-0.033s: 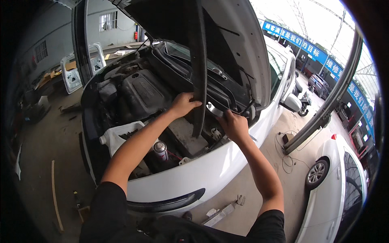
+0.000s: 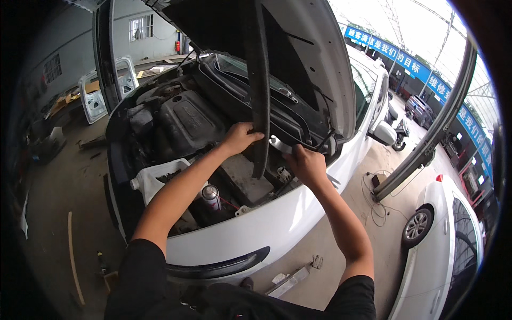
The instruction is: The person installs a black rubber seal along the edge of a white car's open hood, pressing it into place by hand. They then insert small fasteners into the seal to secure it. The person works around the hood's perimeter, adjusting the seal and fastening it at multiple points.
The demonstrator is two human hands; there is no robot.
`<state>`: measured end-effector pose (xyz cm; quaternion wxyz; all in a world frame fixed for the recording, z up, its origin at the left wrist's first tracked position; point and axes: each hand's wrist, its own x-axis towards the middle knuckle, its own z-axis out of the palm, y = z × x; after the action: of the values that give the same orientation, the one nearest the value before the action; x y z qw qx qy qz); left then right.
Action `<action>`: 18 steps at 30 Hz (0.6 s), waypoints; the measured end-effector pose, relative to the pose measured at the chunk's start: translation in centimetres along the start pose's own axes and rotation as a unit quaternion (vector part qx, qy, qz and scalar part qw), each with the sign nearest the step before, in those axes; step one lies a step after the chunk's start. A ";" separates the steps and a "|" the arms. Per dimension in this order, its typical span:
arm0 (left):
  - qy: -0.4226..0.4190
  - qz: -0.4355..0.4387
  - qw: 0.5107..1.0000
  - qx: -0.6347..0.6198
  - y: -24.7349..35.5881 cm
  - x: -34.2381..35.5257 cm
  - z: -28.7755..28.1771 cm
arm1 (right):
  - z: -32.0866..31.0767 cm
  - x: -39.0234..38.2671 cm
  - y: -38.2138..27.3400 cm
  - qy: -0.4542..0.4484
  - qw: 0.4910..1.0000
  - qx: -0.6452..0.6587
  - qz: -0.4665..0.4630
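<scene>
"Did you catch anything change just then?"

"Hardly. The long dark strip and both hands kept nearly the same place; the slight shift looked more like the head moving."

"What was the left hand doing?"

"It was narrow, thumb and fingers pinched on the edge of the strip, which hung in front of the raised hood with its lower end over the engine bay."

"And the right hand?"

"Curled closed around one end of a silvery piece, just right of the strip. I couldn't tell what it was, nor whether it touched the strip."

"So what did that stillness mean for the work?"

"To my eye, a steadying moment: one hand minding the strip, the other the silvery piece."

"Anything near their arms?"

"A spray can stood between the forearms, and a white jug sat by the left one, both at the front of the white car."
</scene>
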<state>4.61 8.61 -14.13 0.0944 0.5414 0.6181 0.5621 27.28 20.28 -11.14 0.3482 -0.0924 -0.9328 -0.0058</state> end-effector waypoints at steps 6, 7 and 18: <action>-0.017 -0.053 0.976 -0.213 -1.5 -1.9 0.8 | 0.0 -1.8 -0.1 -0.004 0.998 0.028 0.054; -0.034 -0.074 0.974 -0.210 -1.7 -2.0 0.9 | 0.0 -2.5 0.2 0.003 0.997 0.047 0.066; -0.095 -0.084 0.860 -0.494 -1.7 -2.2 4.5 | -7.3 -25.4 16.6 0.430 0.601 0.437 0.513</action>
<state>7.78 9.90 -18.12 0.4547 0.4205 0.2905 0.7294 53.71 31.82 -23.03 0.6538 -0.3790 -0.3660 0.5431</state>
